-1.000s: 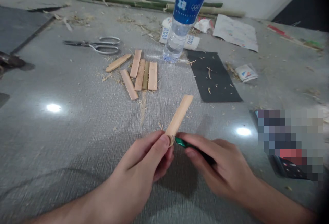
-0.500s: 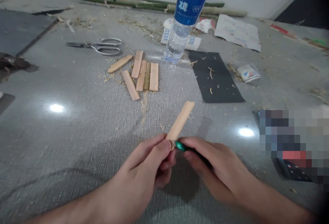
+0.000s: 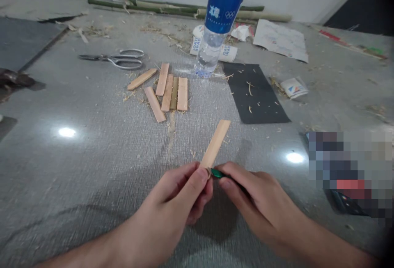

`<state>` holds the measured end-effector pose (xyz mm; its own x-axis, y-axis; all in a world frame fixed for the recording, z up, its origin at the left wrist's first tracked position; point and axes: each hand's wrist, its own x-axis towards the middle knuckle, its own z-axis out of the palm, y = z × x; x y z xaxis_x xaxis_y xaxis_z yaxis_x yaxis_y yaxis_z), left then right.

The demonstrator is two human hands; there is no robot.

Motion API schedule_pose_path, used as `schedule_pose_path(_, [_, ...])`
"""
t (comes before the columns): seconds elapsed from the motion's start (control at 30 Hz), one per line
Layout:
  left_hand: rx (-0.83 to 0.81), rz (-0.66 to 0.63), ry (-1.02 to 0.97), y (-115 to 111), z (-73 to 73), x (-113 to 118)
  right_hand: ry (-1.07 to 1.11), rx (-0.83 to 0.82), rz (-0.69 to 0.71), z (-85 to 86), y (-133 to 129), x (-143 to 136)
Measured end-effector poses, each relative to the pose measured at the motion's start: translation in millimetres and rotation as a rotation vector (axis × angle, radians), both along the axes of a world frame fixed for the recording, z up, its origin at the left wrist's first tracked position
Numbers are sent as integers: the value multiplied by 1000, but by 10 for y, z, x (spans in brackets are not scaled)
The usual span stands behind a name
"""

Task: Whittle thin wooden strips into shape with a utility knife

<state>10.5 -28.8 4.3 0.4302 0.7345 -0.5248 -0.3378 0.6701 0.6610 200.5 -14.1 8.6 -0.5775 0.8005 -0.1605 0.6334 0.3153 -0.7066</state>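
Note:
A pale bamboo strip (image 3: 216, 143) slants up and away from my left hand (image 3: 181, 192), whose thumb and fingers are closed around its lower end. My right hand (image 3: 255, 196) grips a slim green-and-black cutting tool (image 3: 217, 173). The tool's green front meets the strip's edge beside my left thumb, where a small curl of shaving shows; its blade, if any, is too small to make out. Beyond my hands lie several short bamboo strips (image 3: 183, 94) in a loose group, with fine shavings around them.
Scissors (image 3: 123, 58) lie at the back left. Behind the strips a water bottle (image 3: 212, 34) stands upright. To its right lies a black sheet (image 3: 255, 95) with shavings on it. Green bamboo poles (image 3: 172, 8) run along the wall. A dark phone-like object (image 3: 346, 202) lies at the right.
Both hands keep their grips in nearly the same place. The tool's green front has shifted very slightly along the strip. The whole view has moved a little.

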Motion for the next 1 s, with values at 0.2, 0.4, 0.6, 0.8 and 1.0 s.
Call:
schedule_pose_path(0.2, [-127, -29, -265, -34, -73, -22, -353, 632, 44, -131, -64, -42])
schedule_pose_path(0.4, [-215, 39, -329, -9, -82, -3, -513, 804, -43, -200, -103, -133])
schedule_pose_path(0.6, [-203, 6, -227, -8, -67, -5, -481, 702, -33, -204, -102, -107])
schedule_pose_path(0.8, [-163, 48, -182, -7, -81, -8, -285, 524, -8, -133, -62, -64])
schedule_pose_path(1.0, [-155, 29, -177, 14, -56, 4, -91, 18, -40, -43, 13, -23])
